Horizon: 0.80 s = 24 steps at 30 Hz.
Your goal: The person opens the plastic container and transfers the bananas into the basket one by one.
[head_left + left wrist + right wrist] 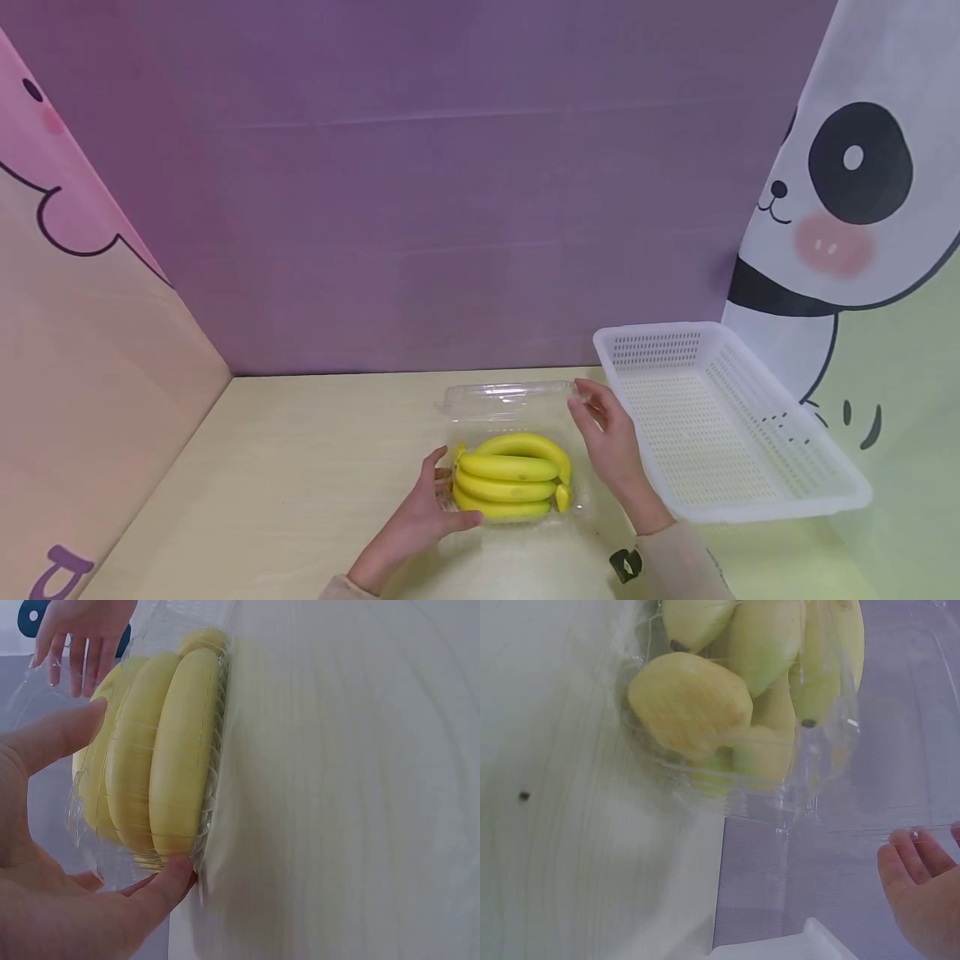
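A clear plastic clamshell box (581,500) sits on the table with its lid (510,400) raised at the far side. Inside lie several yellow bananas (506,482), side by side, also close up in the left wrist view. My left hand (427,512) grips the left end of the box, thumb on the near side and fingers round the far side. With its fingertips, my right hand (611,437) holds the right edge of the lid; in the right wrist view the fingers (915,862) meet the lid's clear edge.
To the right stands a white perforated plastic basket (697,417), close beside my right hand. A small black object (626,566) lies near the right sleeve. Purple cloth (450,208) backs the pale table (262,483), with printed panels on both sides.
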Each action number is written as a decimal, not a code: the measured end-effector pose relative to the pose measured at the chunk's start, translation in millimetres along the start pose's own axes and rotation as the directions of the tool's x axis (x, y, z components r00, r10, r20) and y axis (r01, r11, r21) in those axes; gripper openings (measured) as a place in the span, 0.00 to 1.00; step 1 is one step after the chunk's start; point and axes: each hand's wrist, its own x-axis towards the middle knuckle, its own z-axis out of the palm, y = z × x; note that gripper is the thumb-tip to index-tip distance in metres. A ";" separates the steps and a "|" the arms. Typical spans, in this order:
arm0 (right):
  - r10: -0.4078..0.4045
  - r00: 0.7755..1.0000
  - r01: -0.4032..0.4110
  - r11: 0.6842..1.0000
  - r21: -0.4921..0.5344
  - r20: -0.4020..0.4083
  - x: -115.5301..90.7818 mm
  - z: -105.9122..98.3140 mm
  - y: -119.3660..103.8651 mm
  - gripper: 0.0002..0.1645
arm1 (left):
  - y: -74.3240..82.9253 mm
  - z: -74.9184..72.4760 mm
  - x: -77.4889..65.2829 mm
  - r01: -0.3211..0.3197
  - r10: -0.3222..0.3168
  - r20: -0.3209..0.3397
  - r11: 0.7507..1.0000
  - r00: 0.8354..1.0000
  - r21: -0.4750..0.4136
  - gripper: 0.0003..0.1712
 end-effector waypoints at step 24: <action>0.103 0.995 -0.103 0.995 0.016 -0.010 6.0 5.8 14.3 0.17 | 2.3 0.2 -1.8 0.007 -0.007 0.004 1.000 1.000 -0.017 0.66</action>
